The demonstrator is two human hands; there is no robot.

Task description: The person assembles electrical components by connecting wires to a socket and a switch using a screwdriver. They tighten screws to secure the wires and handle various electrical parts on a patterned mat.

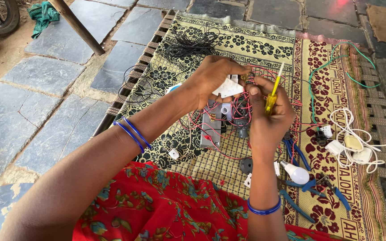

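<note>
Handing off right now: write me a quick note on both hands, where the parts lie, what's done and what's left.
Left hand: grips the white plastic switch part, lifted above the mat.
Right hand: holds the yellow-handled screwdriver, tip up, fingertips at the part.
Red wires run from the part down to the grey metal box.
White bulb and blue-handled pliers lie on the patterned mat.
Done: cannot tell. Left: wires loose, part off the box.
</note>
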